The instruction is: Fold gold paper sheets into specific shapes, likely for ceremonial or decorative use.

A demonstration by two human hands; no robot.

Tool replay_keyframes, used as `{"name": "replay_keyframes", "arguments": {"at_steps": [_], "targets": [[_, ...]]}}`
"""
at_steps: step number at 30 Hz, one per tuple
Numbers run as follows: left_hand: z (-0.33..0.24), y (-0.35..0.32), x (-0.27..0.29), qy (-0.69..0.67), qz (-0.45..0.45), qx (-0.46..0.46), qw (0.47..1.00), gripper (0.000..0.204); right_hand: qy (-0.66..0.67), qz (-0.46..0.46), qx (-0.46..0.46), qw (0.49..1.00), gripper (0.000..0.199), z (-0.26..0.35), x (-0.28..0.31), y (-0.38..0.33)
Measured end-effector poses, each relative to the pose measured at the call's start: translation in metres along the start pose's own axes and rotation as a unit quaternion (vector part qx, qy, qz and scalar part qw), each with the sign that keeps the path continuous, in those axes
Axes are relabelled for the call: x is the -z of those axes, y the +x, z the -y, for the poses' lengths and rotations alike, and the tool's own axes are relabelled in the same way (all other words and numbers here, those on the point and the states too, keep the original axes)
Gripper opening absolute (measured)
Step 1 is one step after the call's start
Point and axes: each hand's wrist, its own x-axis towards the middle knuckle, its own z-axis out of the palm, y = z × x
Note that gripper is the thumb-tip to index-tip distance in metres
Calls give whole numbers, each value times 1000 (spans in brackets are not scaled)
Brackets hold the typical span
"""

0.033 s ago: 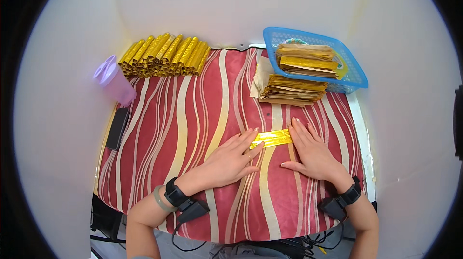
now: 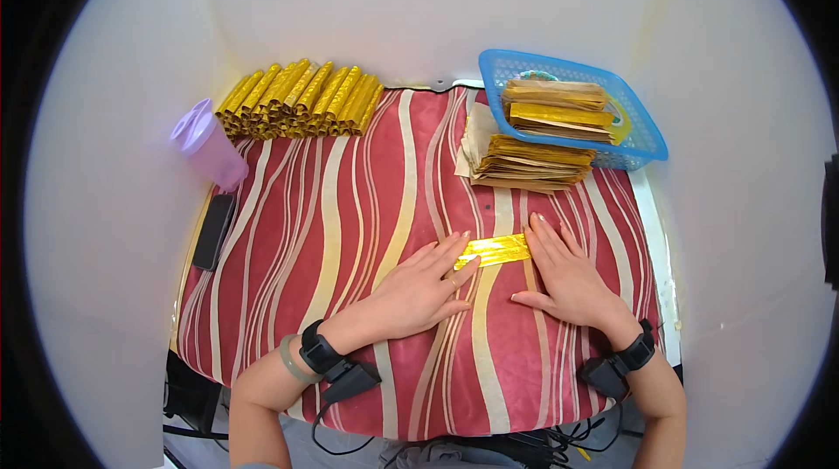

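A small strip of shiny gold foil paper (image 2: 495,250) lies flat on the striped red cloth between my hands. My left hand (image 2: 421,284) rests palm down with its fingers stretched out, the fingertips over the strip's left end. On the other side my right hand (image 2: 564,275) lies flat, its fingers extended beside the strip's right end and its thumb pointing left. Both ends of the strip are partly hidden by my fingers. Neither hand grasps anything.
Gold paper rolls (image 2: 301,102) are piled at the back left. Near them are a purple lidded cup (image 2: 212,150) and a black phone (image 2: 214,231). At the back right, a blue basket (image 2: 642,124) holds paper stacks, with another gold paper stack (image 2: 531,165) before it.
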Motion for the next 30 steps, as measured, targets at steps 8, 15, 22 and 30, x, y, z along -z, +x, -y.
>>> {"name": "replay_keyframes", "arguments": {"at_steps": [8, 15, 22, 30], "targets": [[-1, 0, -5, 55, -32, -16, 998, 60, -20, 35, -59, 997, 91, -4, 9, -12], [6, -5, -6, 19, -36, -11, 999, 50, -29, 25, -20, 999, 87, -9, 14, -19], [0, 0, -3, -14, -186, -47, 981, 20, -16, -54, 33, 998, 55, -6, 24, -23], [-3, 9, 1, -99, -259, -3, 961, 14, 73, -210, 52, 974, 21, -16, 19, -26]]}}
